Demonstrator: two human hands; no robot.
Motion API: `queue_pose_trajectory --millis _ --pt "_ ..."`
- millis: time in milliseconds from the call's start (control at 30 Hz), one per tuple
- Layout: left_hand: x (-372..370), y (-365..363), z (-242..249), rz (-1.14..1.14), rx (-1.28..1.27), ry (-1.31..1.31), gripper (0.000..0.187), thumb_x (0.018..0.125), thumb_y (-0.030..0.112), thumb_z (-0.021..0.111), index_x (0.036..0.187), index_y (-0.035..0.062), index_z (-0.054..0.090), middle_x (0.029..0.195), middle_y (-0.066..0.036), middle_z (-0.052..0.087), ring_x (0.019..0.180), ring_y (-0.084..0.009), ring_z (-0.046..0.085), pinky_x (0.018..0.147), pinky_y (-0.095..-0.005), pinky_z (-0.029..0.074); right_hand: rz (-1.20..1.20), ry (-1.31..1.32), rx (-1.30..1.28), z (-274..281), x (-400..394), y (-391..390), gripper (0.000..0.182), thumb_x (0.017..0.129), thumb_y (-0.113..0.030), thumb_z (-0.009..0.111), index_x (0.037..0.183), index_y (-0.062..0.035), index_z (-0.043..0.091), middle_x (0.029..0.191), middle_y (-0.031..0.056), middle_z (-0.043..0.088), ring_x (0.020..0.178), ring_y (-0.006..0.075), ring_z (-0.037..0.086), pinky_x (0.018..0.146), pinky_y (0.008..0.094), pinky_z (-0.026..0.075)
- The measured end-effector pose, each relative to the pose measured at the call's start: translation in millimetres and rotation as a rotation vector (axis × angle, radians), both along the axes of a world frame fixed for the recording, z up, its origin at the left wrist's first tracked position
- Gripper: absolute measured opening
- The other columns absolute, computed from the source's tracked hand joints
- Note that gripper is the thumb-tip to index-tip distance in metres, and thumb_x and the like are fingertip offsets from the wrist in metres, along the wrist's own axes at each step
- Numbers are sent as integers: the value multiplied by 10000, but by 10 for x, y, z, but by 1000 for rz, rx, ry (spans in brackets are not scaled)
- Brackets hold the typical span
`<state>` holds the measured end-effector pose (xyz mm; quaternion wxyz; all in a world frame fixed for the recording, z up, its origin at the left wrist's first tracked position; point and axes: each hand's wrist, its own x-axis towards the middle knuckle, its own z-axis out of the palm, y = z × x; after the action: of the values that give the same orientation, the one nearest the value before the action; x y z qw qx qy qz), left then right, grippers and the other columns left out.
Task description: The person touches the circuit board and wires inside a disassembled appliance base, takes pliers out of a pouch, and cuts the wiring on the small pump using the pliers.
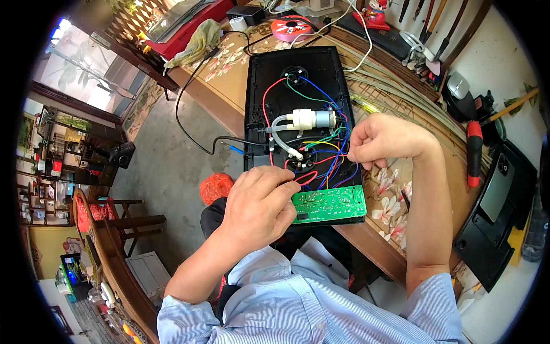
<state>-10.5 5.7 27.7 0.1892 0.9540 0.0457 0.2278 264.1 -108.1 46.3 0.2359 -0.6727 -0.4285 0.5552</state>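
An open black plastic housing [266, 66] lies on the table in front of me, its inside facing up. In it sit a small white pump with a silver motor [312, 119], a clear hose [278, 136] and thin coloured wires [335, 166]. A green circuit board [335, 204] lies at the near end. My left hand [258, 198] curls over the board's left end, its fingertips closed at a looped red wire [309, 176]. My right hand [387, 139] pinches at the housing's right edge beside the blue wires; what lies between its fingertips is too small to make out.
A black cord [186, 123] runs off the housing's left side. At the back are a pink tape roll [290, 27] and a cloth [197, 43]. On the right are a red-and-black screwdriver [474, 152] and a black panel [495, 212].
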Motion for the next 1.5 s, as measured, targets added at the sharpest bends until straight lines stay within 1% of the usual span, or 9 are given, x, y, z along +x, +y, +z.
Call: queue_pose_trajectory --millis 233,367,467,500,567,633,733,1433,1500 --pt "39 -9 -31 -173 124 31 370 667 -32 639 1021 59 698 1073 -82 674 1112 -319 607 953 -437 490 5 59 15 -19 14 -13 220 864 -230 720 818 -19 681 667 9 641 532 53 544 507 220 432" --pt "44 -40 -35 -121 125 25 361 673 -6 657 1027 54 693 1087 -96 663 1102 -326 610 938 -440 493 3 44 17 -17 6 -4 221 867 -232 718 823 -19 680 671 10 643 534 55 545 510 219 431" --pt "59 -78 -26 -65 137 36 351 691 74 697 1041 48 684 1104 -121 645 1095 -338 606 934 -451 491 -5 34 12 6 -5 -1 225 866 -235 718 817 -19 681 672 11 646 533 56 545 510 218 429" --pt "66 -91 1 -70 121 50 374 692 163 747 1033 23 683 1101 -139 638 1090 -337 605 940 -452 488 -6 29 15 11 -7 -1 226 864 -237 719 813 -20 681 673 12 648 532 56 546 510 218 428" --pt "71 -114 38 -76 105 64 434 692 252 797 1026 -1 682 1099 -158 631 1085 -337 604 947 -452 484 -14 34 11 6 -7 -1 226 861 -236 721 807 -20 683 671 13 650 531 55 546 510 217 427" --pt "68 -136 56 -74 96 137 571 728 399 815 1111 14 638 1177 -161 599 1118 -361 580 963 -474 466 -21 39 7 11 -9 0 227 858 -236 722 800 -20 685 669 14 652 529 55 546 510 217 427" --pt "95 -150 -5 -99 82 135 678 708 481 827 1139 1 619 1198 -166 588 1132 -363 571 973 -478 456 -16 26 7 31 -13 0 228 854 -235 724 791 -19 689 662 12 653 525 52 544 507 219 428" --pt "105 -34 28 -179 -99 145 639 730 440 840 1149 5 629 1325 -182 558 1222 -387 540 1039 -503 420 -32 46 9 22 20 -20 241 881 -257 722 812 -29 687 671 4 649 524 49 547 492 217 427" --pt "112 -31 31 -184 -99 140 636 734 441 838 1148 7 629 1324 -181 558 1223 -387 539 1039 -503 420 -45 68 6 47 14 -19 230 883 -259 719 869 -29 719 679 6 659 525 45 549 487 211 423"
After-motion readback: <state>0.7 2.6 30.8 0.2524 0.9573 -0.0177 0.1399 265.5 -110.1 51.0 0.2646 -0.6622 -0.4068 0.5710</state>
